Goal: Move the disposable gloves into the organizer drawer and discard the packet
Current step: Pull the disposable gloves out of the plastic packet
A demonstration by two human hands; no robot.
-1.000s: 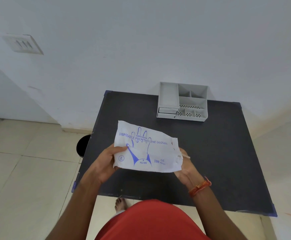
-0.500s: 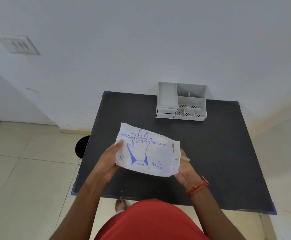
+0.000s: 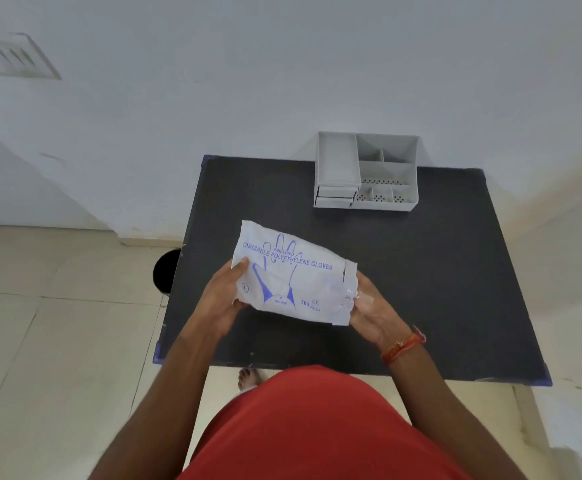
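A person in a red garment held a white plastic packet printed in blue with "disposable polyethylene gloves" (image 3: 291, 277) above the near half of a black square table (image 3: 438, 271). The left hand (image 3: 222, 301) pinched the packet's left edge, thumb on top and fingers beneath; the right hand (image 3: 369, 306) cupped the torn right end, its fingers curled behind it and mostly hidden. The gloves appeared to be inside the packet, so the emptying step seemed only beginning. A grey plastic compartmented organizer (image 3: 367, 171) stood at the table's far edge, its two small drawers (image 3: 334, 196) apparently closed. The next move likely called for opening a drawer and drawing the gloves out through the torn end. A black round bin (image 3: 166, 270) stood on the floor left of the table.
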